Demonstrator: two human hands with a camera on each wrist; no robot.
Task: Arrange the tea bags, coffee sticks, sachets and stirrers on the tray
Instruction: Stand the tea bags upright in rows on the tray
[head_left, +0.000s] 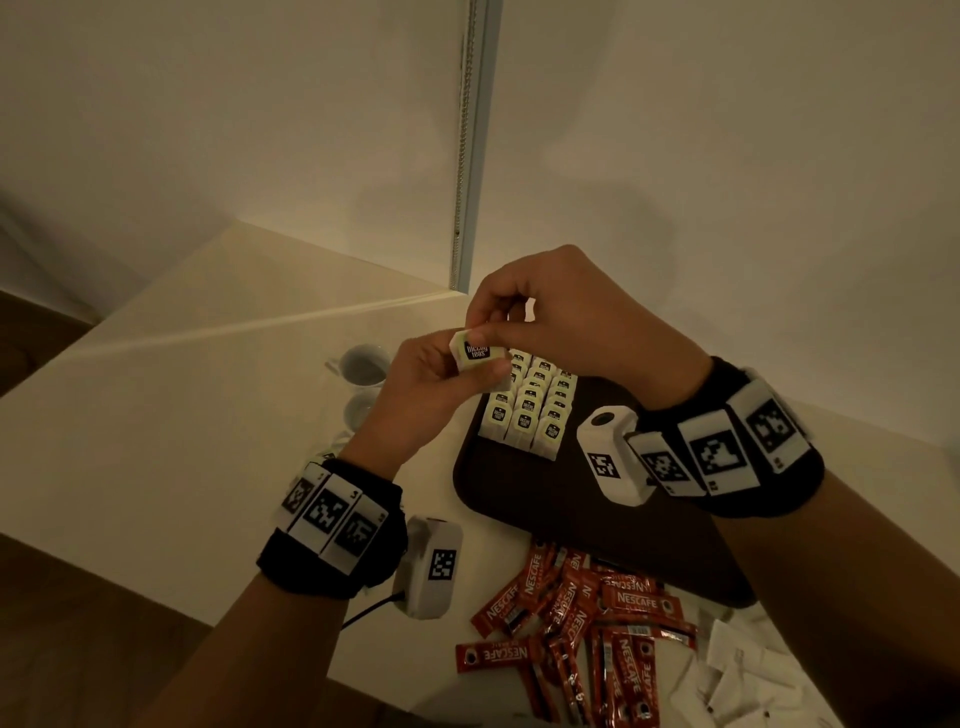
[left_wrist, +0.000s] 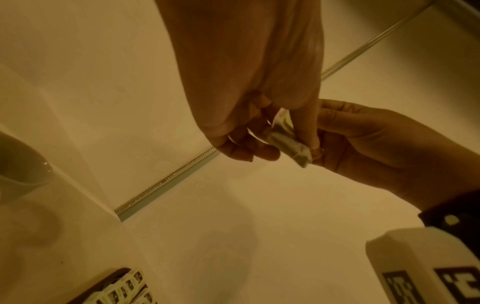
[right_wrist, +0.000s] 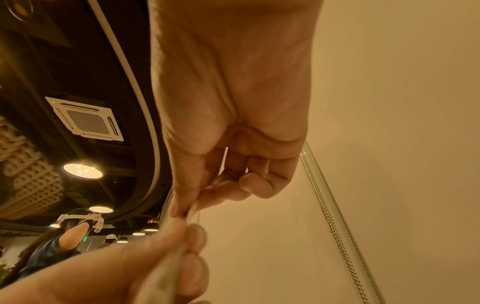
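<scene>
Both hands hold one white tea bag (head_left: 478, 357) above the far left corner of the dark brown tray (head_left: 524, 499). My left hand (head_left: 441, 379) grips its lower part between thumb and fingers. My right hand (head_left: 519, 317) pinches its top edge from above. The left wrist view shows the tea bag (left_wrist: 288, 142) held edge-on between the two hands. On the tray stand rows of tea bags (head_left: 530, 410), upright and packed close. Red coffee sticks (head_left: 582, 623) lie in a loose heap on the table in front of the tray. White sachets (head_left: 743, 670) lie at the bottom right.
Two white cups (head_left: 363, 364) stand on the table left of the tray. A wall with a metal strip and a bead chain (head_left: 462, 156) rises right behind the table. The near half of the tray is bare.
</scene>
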